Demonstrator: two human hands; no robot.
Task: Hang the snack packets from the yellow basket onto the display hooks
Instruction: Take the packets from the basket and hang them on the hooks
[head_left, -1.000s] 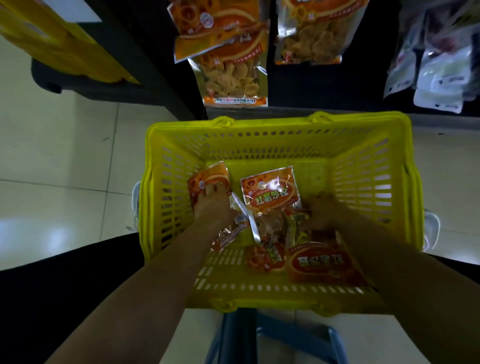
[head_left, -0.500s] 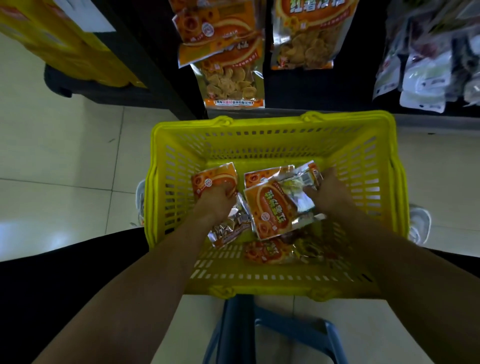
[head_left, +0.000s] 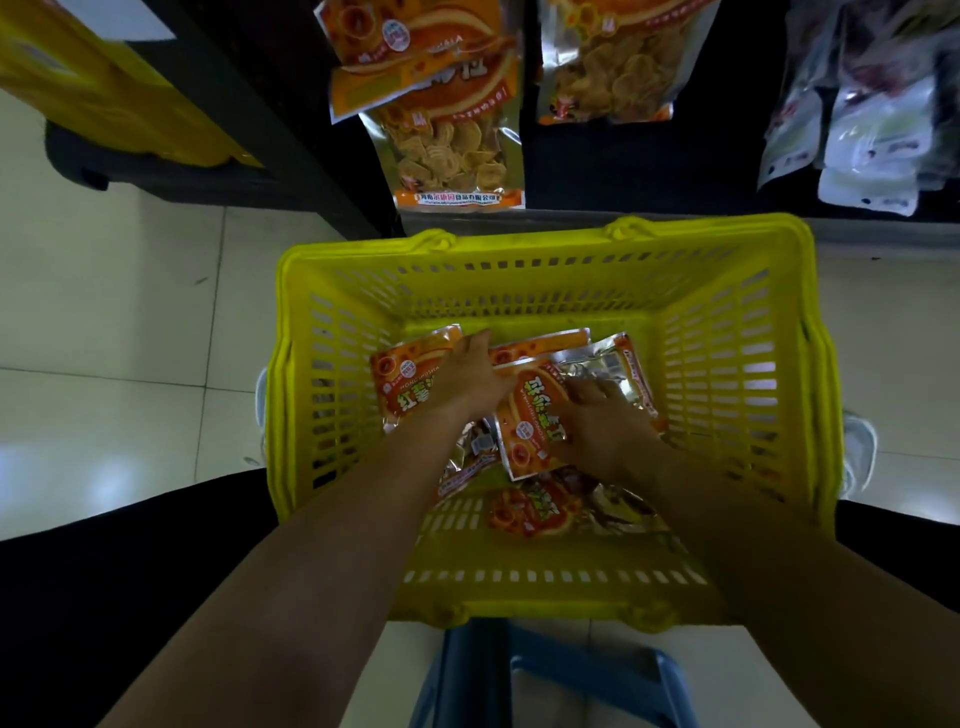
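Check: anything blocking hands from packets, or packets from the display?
Nothing visible. Left hand touches and right hand grips packets in the yellow basket; the gap up to the hung packets looks open. Hooks out of view.
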